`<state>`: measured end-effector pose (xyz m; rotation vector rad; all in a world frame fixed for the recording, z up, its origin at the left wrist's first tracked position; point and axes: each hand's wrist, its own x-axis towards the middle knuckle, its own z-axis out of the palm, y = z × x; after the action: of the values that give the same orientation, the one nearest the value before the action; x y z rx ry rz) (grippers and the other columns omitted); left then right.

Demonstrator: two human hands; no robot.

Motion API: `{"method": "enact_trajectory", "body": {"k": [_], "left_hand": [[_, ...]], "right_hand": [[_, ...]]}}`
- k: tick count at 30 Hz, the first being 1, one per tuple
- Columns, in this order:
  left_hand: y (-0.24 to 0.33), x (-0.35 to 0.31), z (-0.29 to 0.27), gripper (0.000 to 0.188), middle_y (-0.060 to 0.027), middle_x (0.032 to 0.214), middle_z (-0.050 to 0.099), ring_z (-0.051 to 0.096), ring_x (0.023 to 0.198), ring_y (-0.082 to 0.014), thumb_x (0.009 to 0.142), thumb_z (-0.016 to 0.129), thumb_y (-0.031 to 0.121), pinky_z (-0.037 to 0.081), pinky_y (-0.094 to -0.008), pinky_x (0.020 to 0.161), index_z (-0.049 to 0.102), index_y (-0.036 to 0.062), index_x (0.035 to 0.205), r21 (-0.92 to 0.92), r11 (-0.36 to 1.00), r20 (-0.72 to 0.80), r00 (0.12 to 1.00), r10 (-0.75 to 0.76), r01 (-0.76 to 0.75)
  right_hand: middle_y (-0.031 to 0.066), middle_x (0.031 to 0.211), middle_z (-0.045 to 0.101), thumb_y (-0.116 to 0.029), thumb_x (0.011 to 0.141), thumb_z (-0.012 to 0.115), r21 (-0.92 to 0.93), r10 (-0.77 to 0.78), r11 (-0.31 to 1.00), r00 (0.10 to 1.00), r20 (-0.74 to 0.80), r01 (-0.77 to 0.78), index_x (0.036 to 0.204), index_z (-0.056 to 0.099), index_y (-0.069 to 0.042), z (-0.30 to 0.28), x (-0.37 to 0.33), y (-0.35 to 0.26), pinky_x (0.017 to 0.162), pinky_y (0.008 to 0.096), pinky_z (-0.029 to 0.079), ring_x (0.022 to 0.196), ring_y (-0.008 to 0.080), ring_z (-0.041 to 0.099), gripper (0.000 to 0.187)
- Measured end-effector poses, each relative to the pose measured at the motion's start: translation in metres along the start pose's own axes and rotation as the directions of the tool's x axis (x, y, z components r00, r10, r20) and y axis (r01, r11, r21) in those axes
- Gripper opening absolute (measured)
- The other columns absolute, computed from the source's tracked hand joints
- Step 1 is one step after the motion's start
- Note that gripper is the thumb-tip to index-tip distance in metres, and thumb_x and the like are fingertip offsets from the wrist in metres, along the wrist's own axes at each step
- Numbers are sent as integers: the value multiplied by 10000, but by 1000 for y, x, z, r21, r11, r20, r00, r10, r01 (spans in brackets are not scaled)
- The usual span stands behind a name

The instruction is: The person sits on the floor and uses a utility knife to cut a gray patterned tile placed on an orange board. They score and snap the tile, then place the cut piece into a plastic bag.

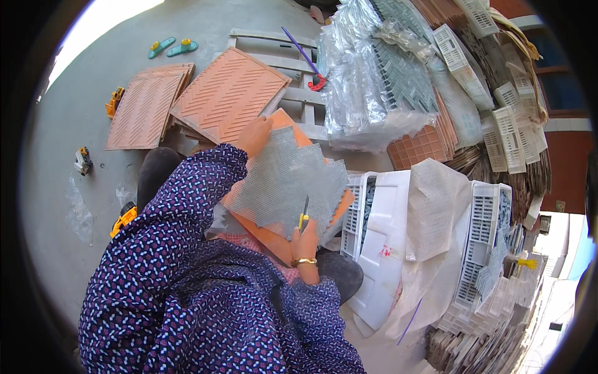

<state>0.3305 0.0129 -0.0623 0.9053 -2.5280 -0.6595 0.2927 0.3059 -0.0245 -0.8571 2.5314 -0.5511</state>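
The left hand (254,136) gripped the far left edge of an orange board (274,234) resting on the person's lap, its fingers curled over the grey mesh sheet (283,181) that lay on top of the board. The right hand (305,240) was at the near edge of the mesh, fingers closed around a yellow-handled utility knife (304,218) whose blade pointed onto the mesh. Just to the right stood white slotted plastic crates (486,243); one was covered with white sheets, and grey mosaic pieces showed through another's side. Far left, on the concrete floor (75,187), orange herringbone moulds (227,93) lay stacked, and a plastic-wrapped stack of grey mosaic sheets (380,87) sat far right.
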Motion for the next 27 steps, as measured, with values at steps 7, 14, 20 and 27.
{"method": "enact_trajectory", "body": {"k": [7, 14, 20, 27], "left_hand": [[0, -2, 7, 84, -183, 773, 575, 582, 719, -327, 763, 470, 24, 469, -391, 634, 521, -15, 817, 10, 994, 6, 994, -112, 112], [18, -1, -2, 100, -177, 794, 569, 580, 741, -324, 765, 504, 55, 465, -397, 636, 509, -11, 839, 119, 988, 42, 993, -107, 101], [17, -3, -8, 96, -181, 796, 572, 579, 736, -336, 763, 519, 61, 461, -411, 636, 502, -4, 832, 103, 988, 85, 988, -127, 118], [14, -1, -7, 78, -190, 781, 565, 564, 737, -360, 766, 512, 45, 448, -425, 635, 489, 2, 827, 36, 993, 83, 990, -117, 114]], "right_hand": [[144, 758, 587, -127, 834, 491, 377, -44, 926, 984, 174, -25, 1295, 285, -84, -18, 45, -36, 470, 318, 459, 523, 197, 578, 507], [50, 658, 544, -100, 840, 442, 425, -292, 892, 912, 287, 152, 1347, 254, -171, -3, 133, -69, 457, 254, 467, 473, 122, 532, 546], [230, 737, 585, -125, 828, 453, 214, -388, 917, 872, 297, 335, 1313, 306, -159, 11, 160, -80, 613, 452, 464, 645, 374, 569, 508], [234, 777, 585, -127, 828, 451, 30, -381, 918, 858, 344, 396, 1295, 336, -166, -9, 157, -96, 655, 451, 463, 711, 383, 567, 482]]}}
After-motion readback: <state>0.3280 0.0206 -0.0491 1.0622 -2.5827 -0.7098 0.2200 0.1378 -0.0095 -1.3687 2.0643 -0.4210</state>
